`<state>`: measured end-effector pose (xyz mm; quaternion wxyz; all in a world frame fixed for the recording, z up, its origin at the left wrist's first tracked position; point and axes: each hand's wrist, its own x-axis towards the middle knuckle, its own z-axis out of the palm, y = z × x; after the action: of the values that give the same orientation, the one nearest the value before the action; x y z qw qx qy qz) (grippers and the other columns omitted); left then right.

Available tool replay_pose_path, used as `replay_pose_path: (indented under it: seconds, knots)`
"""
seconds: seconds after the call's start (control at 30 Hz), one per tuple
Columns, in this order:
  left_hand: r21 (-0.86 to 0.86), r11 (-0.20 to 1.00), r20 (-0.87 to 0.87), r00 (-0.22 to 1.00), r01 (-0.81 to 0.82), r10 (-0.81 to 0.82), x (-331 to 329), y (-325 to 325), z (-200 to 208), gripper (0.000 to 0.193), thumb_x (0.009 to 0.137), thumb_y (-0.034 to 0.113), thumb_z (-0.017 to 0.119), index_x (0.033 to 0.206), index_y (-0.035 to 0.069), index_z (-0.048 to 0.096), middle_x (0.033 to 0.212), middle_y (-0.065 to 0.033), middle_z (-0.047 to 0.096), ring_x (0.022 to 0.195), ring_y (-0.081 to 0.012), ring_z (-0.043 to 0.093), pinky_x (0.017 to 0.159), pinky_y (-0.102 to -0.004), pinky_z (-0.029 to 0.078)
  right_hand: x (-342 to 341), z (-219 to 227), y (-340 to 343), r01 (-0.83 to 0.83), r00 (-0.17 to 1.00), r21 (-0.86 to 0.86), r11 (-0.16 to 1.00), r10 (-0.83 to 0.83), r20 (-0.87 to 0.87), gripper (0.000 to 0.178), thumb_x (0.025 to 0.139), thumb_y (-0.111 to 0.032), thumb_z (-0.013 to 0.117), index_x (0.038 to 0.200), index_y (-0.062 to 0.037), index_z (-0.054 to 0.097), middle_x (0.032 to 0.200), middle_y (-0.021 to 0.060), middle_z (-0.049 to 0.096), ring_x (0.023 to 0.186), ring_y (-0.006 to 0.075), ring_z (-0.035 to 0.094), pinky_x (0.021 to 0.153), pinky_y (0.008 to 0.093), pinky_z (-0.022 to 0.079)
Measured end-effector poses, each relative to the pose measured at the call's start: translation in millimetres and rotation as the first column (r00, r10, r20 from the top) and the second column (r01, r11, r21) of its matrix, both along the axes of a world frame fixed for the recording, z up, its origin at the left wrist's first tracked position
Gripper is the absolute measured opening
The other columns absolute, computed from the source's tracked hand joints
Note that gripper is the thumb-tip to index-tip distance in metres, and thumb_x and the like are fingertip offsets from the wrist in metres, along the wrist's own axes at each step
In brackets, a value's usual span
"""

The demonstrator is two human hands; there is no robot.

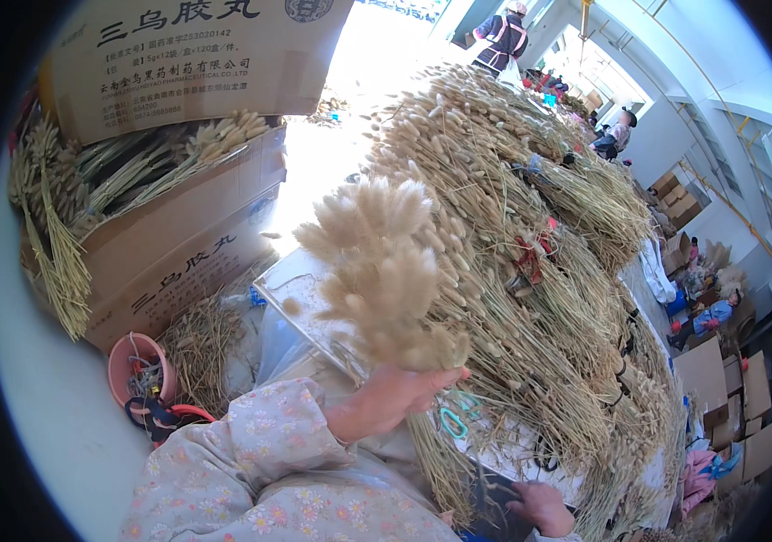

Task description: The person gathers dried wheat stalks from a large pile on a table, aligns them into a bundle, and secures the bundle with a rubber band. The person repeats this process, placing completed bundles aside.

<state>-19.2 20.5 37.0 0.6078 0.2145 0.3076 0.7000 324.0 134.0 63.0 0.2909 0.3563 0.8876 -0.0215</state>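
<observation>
My left hand [390, 402] is closed around a bunch of dried bunny-tail grass [377, 271], just below its fluffy beige heads. The bunch stands tilted, its stems [440, 465] running down toward the lower edge. Low at the right, my right hand [544, 508] is curled beside the stem ends, next to a dark flat thing [492, 501]; what its fingers hold is hidden. Scissors with teal handles [454, 417] lie on the white tabletop [300, 285] just right of my left hand. A large heap of dried grass bundles [512, 298] covers most of the table.
Left of me, an open cardboard box [196, 226] holds more grass bundles. A pink bucket [142, 369] of small items stands below it, beside loose straw [205, 343]. Several people are farther off, one standing [502, 41]. Cardboard boxes [747, 388] stand at the right.
</observation>
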Motion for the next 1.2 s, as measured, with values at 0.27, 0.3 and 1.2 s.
replay_pose_path:
  seconds: [0.27,0.3,1.2]
  knots:
    - [-0.031,0.998,0.004,0.999,-0.047,0.047,8,0,7,0.023,0.092,0.017,0.06,0.109,0.001,0.065,0.06,0.0082,0.035,0.052,-0.0052,0.028,0.049,-0.0248,0.021,-161,28,-26,-0.168,0.334,0.41,0.897,0.443,-0.832,0.029,0.078,-0.009,0.069,0.105,-0.005,0.062,0.087,0.011,0.065,0.075,0.0262,0.061,0.066,0.0353,0.049]
    - [-0.036,0.997,-0.004,0.998,-0.064,0.064,7,-1,7,0.024,0.093,0.017,0.06,0.109,0.001,0.066,0.06,0.0082,0.035,0.052,-0.0052,0.028,0.049,-0.0248,0.021,-181,21,-24,-0.225,0.287,0.341,0.913,0.396,-0.872,0.026,0.08,-0.008,0.068,0.105,-0.0047,0.062,0.084,0.0103,0.065,0.072,0.0235,0.061,0.064,0.0328,0.048]
    - [-0.07,0.978,0.16,0.965,-0.197,0.206,6,-3,2,0.016,0.087,0.014,0.067,0.075,0.011,0.056,0.057,0.0081,0.038,0.047,-0.0043,0.031,0.045,-0.0232,0.022,-173,-1,-46,-0.128,0.359,-0.542,0.831,-0.47,-0.806,0.021,0.097,-0.015,0.05,0.102,-0.0035,0.068,0.058,-0.0026,0.051,0.05,0.0038,0.044,0.046,0.0206,0.035]
